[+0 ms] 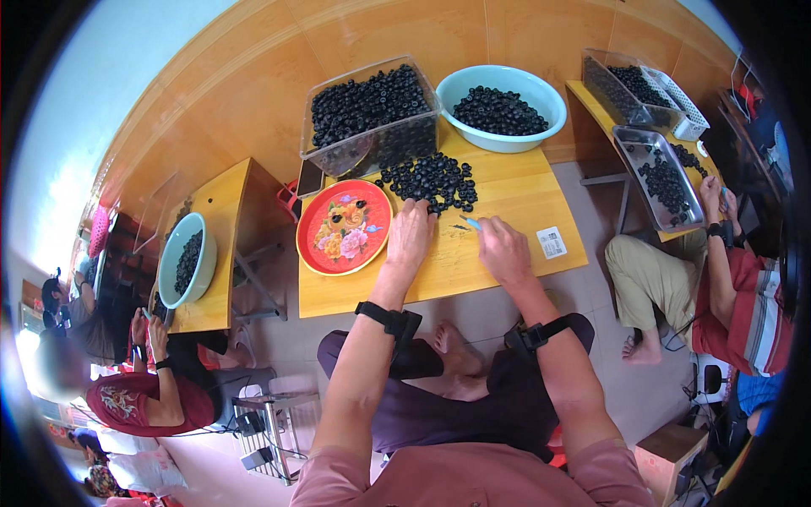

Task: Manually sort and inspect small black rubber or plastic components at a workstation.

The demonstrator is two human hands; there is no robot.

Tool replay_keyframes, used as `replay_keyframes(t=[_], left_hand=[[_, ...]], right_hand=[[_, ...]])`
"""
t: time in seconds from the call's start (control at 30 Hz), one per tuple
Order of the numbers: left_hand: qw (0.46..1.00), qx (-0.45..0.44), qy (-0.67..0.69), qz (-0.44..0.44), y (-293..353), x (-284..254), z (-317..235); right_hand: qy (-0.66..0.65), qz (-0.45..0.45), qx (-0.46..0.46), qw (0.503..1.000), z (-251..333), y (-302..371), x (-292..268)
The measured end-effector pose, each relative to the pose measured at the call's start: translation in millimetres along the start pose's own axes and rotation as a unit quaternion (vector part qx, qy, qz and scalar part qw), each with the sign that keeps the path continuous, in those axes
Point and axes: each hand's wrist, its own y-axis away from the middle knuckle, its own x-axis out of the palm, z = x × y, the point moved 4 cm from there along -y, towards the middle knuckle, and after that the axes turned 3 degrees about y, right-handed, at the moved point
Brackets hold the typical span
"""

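On the yellow table (507, 190) lies a loose pile of small, round black bead-like pieces (431, 179). My left hand (411, 232) is at the near edge of this pile, fingers bent together and pointing into it; whatever is between the fingertips is hidden. Just to the right, my right hand (504, 252) grips a slim light-blue tool (470, 223), its tip pointing left toward my left hand. Left of my left hand sits a round red tray (306, 230) with a flower pattern, holding a couple of black pieces.
Behind the pile stand a clear plastic bin (372, 146) and a light-blue basin (553, 127), both filled with black pieces. A white label (551, 242) is on the table's right. People work at side tables, left with another basin (205, 275), right with a metal tray (686, 221).
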Motion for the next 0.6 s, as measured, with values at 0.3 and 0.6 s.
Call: replay_keyframes(t=[0.3,0.6], left_hand=[[0.998,-0.029,0.064,0.003,6.6,6.0,5.0],[0.994,-0.06,0.091,-0.002,13.0,7.3,7.3]], right_hand=[[-0.013,-0.002,0.006,1.0,-1.8,0.1,-2.5],[-0.01,0.017,0.007,1.0,-0.7,-0.5,-2.1]])
